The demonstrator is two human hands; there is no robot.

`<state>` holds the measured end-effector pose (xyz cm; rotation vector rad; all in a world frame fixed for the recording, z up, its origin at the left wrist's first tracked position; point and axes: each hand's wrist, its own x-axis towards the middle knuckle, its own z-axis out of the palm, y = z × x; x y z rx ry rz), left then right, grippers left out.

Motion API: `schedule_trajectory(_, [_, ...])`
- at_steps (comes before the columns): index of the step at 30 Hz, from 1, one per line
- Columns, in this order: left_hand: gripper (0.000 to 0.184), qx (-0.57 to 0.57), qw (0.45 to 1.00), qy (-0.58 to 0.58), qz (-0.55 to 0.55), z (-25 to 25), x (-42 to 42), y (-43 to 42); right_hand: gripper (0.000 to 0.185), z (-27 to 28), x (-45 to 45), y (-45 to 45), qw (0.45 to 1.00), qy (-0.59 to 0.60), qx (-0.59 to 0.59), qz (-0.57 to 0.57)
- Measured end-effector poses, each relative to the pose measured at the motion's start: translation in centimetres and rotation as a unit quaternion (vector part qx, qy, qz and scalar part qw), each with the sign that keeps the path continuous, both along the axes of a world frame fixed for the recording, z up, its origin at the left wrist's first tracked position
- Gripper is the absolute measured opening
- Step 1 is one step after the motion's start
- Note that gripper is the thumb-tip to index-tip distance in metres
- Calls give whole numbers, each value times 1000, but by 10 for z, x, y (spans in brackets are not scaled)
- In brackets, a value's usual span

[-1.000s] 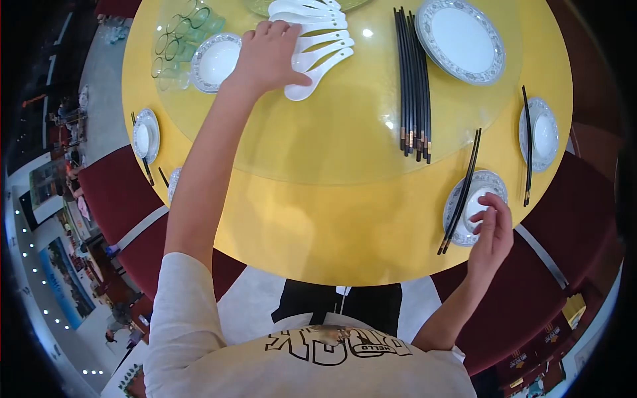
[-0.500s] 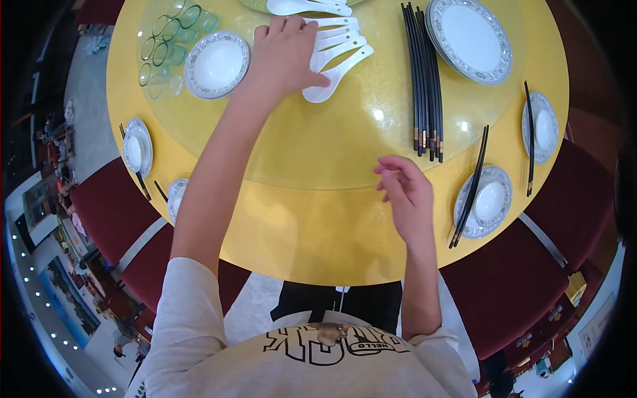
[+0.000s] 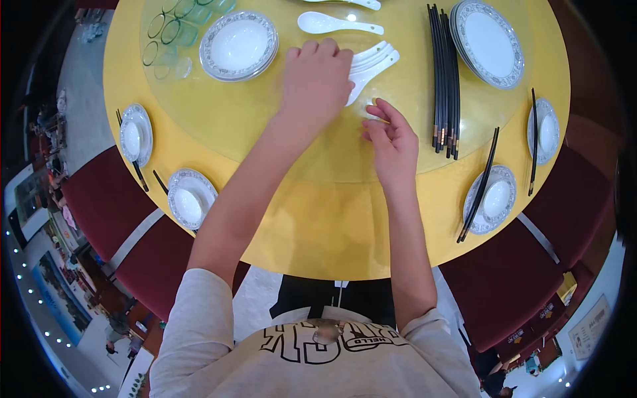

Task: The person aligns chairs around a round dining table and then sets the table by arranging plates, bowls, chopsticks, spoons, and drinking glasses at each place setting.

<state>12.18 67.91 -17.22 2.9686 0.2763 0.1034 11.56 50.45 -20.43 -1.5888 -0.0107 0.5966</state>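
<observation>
My left hand (image 3: 315, 79) is closed around several white soup spoons (image 3: 373, 64) near the middle of the glass turntable. Their handles fan out to the right, while the bowls are mostly hidden by my fingers. Just to the right and nearer to me, my right hand (image 3: 395, 142) hovers with loosely bent fingers apart, holding nothing. Behind the left hand, a single white soup spoon (image 3: 340, 24) lies flat on the glass. Another spoon (image 3: 355, 2) is cut off by the top edge of the view.
A stack of bowls (image 3: 239, 46) and green-tinted glasses (image 3: 179, 32) stand at the left. To the right are black chopsticks (image 3: 446, 86) and stacked plates (image 3: 489, 43). Place settings (image 3: 491, 199) line the yellow table's rim, with dark red chairs (image 3: 507, 292) around it.
My left hand has drawn the spoons together and shifted right and towards me, leaving one spoon apart behind it. My right hand has moved forward, closer to them.
</observation>
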Motion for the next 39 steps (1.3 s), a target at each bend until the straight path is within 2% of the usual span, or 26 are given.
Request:
schedule_trajectory(2, [41,-36,999,11,5,-2,-9,-10,44,-1,-5,-2,1000,-7,3,-11])
schedule_trajectory(5, [39,-85,996,0,14,-6,-24,-23,44,7,-8,-5,1000,-3,-1,-2])
schedule_trajectory(7, [37,-102,995,-1,21,-7,-36,-32,47,27,-7,-9,959,-213,-184,26])
schedule_trajectory(8, [36,-116,993,-1,26,-8,-40,-34,47,31,-4,-11,958,-217,-185,30])
schedule_trajectory(9, [36,-118,992,-5,32,-12,-44,-33,48,33,0,-15,887,-369,-269,69])
schedule_trajectory(10, [35,-126,991,-39,-6,-17,-50,-32,50,35,4,-19,785,-506,-341,107])
schedule_trajectory(11, [34,-135,987,-71,-44,-21,-56,-33,50,36,8,-20,784,-506,-342,115])
schedule_trajectory(13, [33,-152,984,-73,-56,-23,-66,-34,52,35,17,-24,744,-518,-349,236])
schedule_trajectory(17, [30,-164,975,-129,-80,-31,-78,-37,46,23,31,-35,731,-521,-324,297])
schedule_trajectory(19, [30,-164,975,-124,-83,-26,-83,-40,39,31,29,-39,694,-542,-331,339])
schedule_trajectory(23, [31,-153,974,-115,-119,-16,-103,-52,30,45,14,-51,720,-491,-292,394])
schedule_trajectory(27, [32,-185,974,-87,-100,21,-151,-65,29,59,-25,-59,748,-450,-227,432])
schedule_trajectory(29, [34,-223,973,-23,-52,38,-181,-69,27,63,-47,-58,772,-384,-197,467])
schedule_trajectory(30, [34,-219,974,-24,-46,42,-195,-67,27,64,-56,-55,770,-386,-191,471])
schedule_trajectory(33, [35,-259,965,-29,0,44,-238,-68,26,57,-87,-45,825,-217,-97,513])
schedule_trajectory(34, [35,-290,951,-70,86,43,-250,-67,26,54,-99,-38,821,-214,-94,521])
schedule_trajectory(35, [36,-317,927,-110,170,41,-261,-66,26,50,-111,-32,847,-147,-82,504])
schedule_trajectory(36, [36,-319,926,-106,173,38,-271,-64,26,46,-123,-28,871,-78,-72,481])
schedule_trajectory(38, [40,-341,884,-138,290,33,-283,-53,27,40,-144,-16,885,-51,-69,457])
schedule_trajectory(39, [36,-315,887,-164,293,27,-287,-47,28,36,-153,-10,899,-26,-65,433])
